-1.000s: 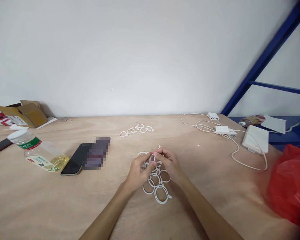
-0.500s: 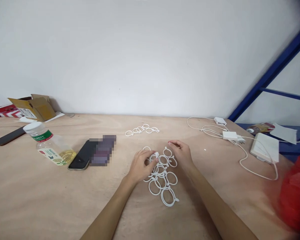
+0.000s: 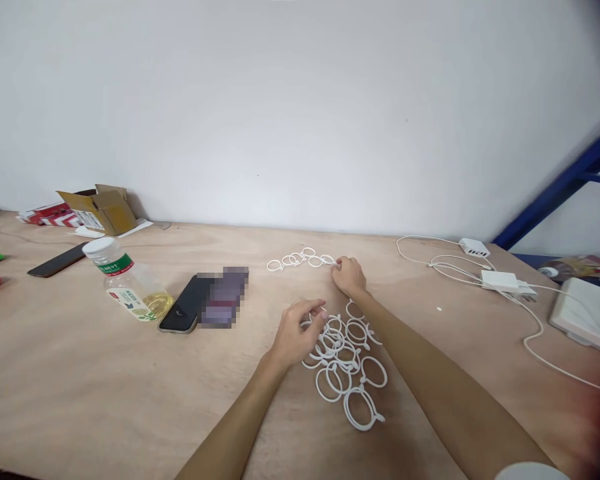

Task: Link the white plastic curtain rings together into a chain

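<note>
White rings (image 3: pixel 347 360): most of them lie in an overlapping heap on the wooden table (image 3: pixel 180 380), right in front of the person, small knobs showing on several.
Farther row (image 3: pixel 294 260): a short line of similar white rings, beyond the heap toward the wall.
Left hand (image 3: pixel 303 327): low at the heap's upper left edge, thumb and forefinger curved with a narrow gap between their tips; I can't tell whether a ring is caught there.
Right hand (image 3: pixel 349 275): stretched out past the heap, fingers drawn together, tips at the right end of the row, by the last ring; whether they grip it, I can't tell from here.
Bottle side: a bottle (image 3: pixel 121 283) with a white cap and green band, a dark phone (image 3: pixel 183 303) just beside it, a cardboard box (image 3: pixel 113 212) behind.
Charger side: a white charger (image 3: pixel 474 247) and looping white cables (image 3: pixel 535 340), over to the right.
</note>
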`<state>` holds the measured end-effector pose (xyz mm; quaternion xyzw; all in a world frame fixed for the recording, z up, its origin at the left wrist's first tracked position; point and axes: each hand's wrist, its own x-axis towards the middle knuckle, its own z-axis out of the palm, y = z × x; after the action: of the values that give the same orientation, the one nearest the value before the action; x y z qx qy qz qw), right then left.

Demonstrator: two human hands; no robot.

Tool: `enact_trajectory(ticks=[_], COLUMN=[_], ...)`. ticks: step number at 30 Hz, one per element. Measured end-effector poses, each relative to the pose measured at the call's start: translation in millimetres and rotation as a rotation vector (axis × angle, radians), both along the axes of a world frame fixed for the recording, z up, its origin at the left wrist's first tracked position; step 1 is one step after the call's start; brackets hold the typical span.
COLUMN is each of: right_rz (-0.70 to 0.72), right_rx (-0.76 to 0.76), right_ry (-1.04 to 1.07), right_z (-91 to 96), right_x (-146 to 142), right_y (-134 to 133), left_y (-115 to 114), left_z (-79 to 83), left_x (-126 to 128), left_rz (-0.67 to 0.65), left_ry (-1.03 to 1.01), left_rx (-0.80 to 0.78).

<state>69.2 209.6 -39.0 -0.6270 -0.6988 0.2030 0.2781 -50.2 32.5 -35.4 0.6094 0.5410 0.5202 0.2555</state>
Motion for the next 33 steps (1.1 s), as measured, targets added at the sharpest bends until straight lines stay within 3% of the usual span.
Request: enact_trajectory(ticks=[5,8,14,19,28,33], right_rz=[0.002,0.067,0.314,0.38,0.386,0.445], right_rx=[0.005,0.013,0.057,0.089,-0.049,-0.084], right_ry=[0.046,0.129,0.523,0.619,0.868,0.875], right_z=[6.4,17.0,32.0,28.7,27.3,23.9], right_x=[7.6,21.6,47.9,49.7,45.4,44.9], right_y=[0.5,-13.0,-80.6,-123.7,-139.0,-138.8], left_y=[-0.5,0.3,1.9,-2.6,-5.0,-6.8], left_z=[1.3,1.9,2.0,4.8,8.6,11.4], left_x=[-0.3,-0.4,1.2,8.1,11.1,13.2], left_rz=[0.017,0.043,0.175,0.052,0.024,-0.009], left_ry=[0.019,0.025,0.02,0.125,0.208,0.169], left_rx=[0.016,0.026,0.137,0.19,0.154,0.15])
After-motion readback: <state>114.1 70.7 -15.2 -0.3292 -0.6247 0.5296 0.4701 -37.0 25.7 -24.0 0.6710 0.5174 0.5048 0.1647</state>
